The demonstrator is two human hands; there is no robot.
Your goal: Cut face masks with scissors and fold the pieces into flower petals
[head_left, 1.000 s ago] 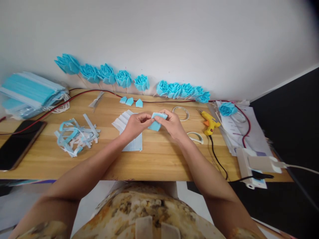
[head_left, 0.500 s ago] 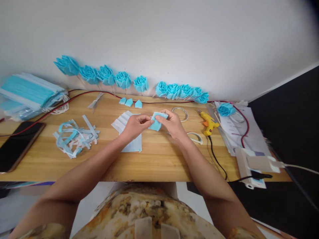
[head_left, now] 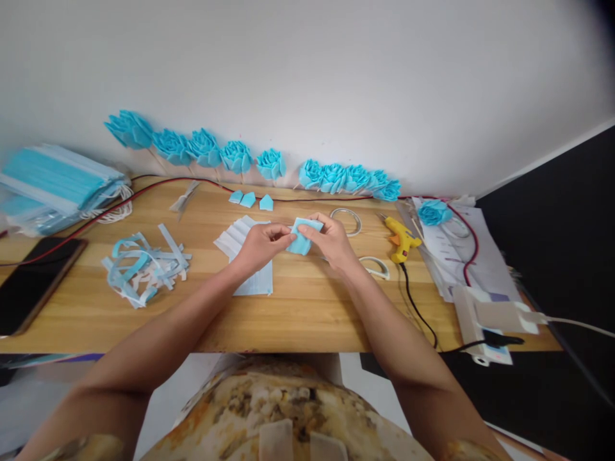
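A small folded piece of light-blue mask fabric (head_left: 302,244) is held above the middle of the table between both hands. My left hand (head_left: 263,246) pinches its left edge, while my right hand (head_left: 332,241) grips the right side with the thumb lying on its face. Beneath my left hand lies a pleated white mask sheet (head_left: 254,285), partly covered. The white scissors (head_left: 377,267) rest by my right wrist, with one loop and part of the blades hidden. Several small pointed blue pieces (head_left: 266,203) sit behind the hands.
Blue fabric roses (head_left: 271,164) line the wall. At left are stacked masks (head_left: 52,179), cut strips (head_left: 144,266) and a phone (head_left: 36,282). A yellow glue gun (head_left: 402,239), papers (head_left: 480,250) and a power strip (head_left: 468,320) stand right. A red-black cable (head_left: 192,178) crosses the back.
Almost nothing differs; both hands keep hold of the fabric piece in nearly the same place. The view has shifted very slightly.
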